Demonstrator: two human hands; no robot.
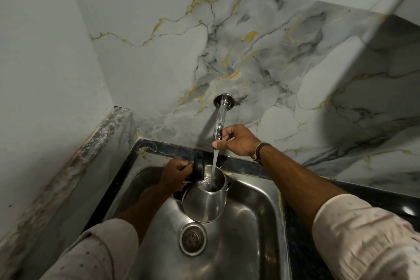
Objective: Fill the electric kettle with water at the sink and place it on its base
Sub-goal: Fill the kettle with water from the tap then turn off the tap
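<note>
Two bare hands work over a steel sink [250,234] set into a dark counter [363,191]. The left hand [175,173] is closed around the black handle of a steel kettle [204,202], its grip clamped tight there, and holds the kettle above the sink bowl, tilted a little with the spout pointing right. The kettle's black lid [198,166] stands flipped open, upright beside the left hand's knuckles. The right hand [238,141] is at the end of a chrome tap [221,118] that comes out of the marble-patterned wall [261,52]; its grip is pinched on the tap's lever, thumb below and fingers above. A stream of water [214,166] falls from the tap straight into the open mouth of the kettle, and water glints inside against the far wall. Whether the kettle's bottom touches the sink floor cannot be told; it sits just behind the round drain [193,238]. A dark band [261,152] circles the right wrist. Both forearms come from pale, lightly dotted sleeves [363,238] rolled back from the wrists. To the left, a low ledge [109,134] with a worn, mottled top runs along the plain side wall next to the sink's rim.
</note>
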